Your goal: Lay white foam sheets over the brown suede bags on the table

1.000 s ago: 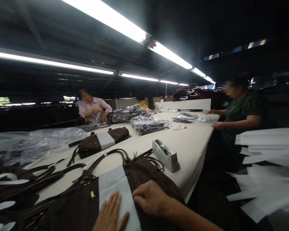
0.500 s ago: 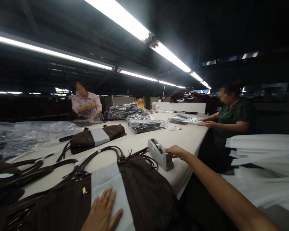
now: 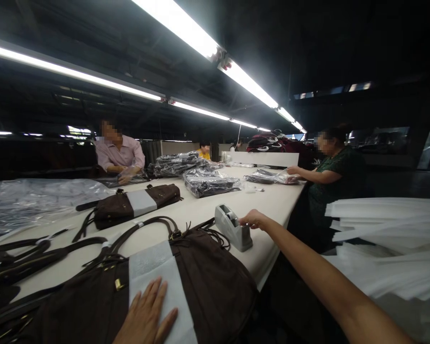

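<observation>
My left hand [image 3: 146, 310] lies flat with fingers spread on a pale paper band [image 3: 157, 263] around a dark brown bag [image 3: 211, 272]. The bag's straps and a gold-coloured clasp show beside the band. My right hand [image 3: 253, 219] is at the near end of a grey tape dispenser [image 3: 232, 229], its fingers bent together at the cutting edge. Any tape between the fingers is too small to make out. The dispenser stands on the table just beyond the bag's right part.
Another banded brown bag [image 3: 114, 208] lies further back on the white table [image 3: 197, 210]. Plastic-wrapped bags [image 3: 208, 181] are behind it, clear plastic [image 3: 39, 198] at left, white sheets [image 3: 383, 239] at right. People stand at both sides.
The whole view has shifted slightly, so things sit further left. My hands keep nearly the same places. The person at right has moved a hand along the wrapped bag.
</observation>
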Demonstrator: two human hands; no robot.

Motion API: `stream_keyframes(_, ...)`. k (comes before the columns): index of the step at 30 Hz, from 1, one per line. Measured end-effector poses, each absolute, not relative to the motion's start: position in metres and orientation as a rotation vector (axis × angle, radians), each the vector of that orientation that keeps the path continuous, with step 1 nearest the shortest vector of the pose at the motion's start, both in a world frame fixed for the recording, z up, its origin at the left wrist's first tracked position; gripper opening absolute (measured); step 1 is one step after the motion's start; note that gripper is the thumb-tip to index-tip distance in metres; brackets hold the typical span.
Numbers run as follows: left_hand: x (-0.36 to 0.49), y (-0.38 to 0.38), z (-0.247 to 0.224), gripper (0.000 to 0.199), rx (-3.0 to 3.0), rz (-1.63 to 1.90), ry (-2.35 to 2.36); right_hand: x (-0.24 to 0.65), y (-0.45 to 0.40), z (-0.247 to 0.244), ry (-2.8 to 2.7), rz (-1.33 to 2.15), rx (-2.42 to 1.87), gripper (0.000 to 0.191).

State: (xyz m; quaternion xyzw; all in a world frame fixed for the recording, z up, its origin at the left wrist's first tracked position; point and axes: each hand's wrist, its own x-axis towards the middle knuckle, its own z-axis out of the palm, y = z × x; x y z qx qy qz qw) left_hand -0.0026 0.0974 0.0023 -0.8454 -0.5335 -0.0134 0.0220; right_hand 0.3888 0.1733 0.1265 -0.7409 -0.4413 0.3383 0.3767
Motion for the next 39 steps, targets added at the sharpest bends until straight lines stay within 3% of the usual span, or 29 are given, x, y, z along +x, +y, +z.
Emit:
stream_keyframes(7, -0.001, 0.096, 0.009, 0.078, -2.63, -0.074, -1.667, 0.38, 0.159, 0.13, -1.235, 0.681, -1.667, 0.016)
stream_keyframes(15, -0.007, 0.104, -0.011, 0.075, -2.584, -0.149, -1.582, 0.39, 0.13, 0.14, -1.302, 0.655, -1.436, 0.029)
stream_keyframes(31, -0.015, 0.109, -0.023, 0.073, -2.579, -0.221, -1.525, 0.389, 0.098, 0.066, -1.157, 0.665, -1.422, 0.037)
stream_keyframes(39, 0.0, 0.076, 0.026, 0.073, -2.674, -0.135, -1.663, 0.398, 0.098, 0.03, -1.176, 0.565, -1.471, 0.039)
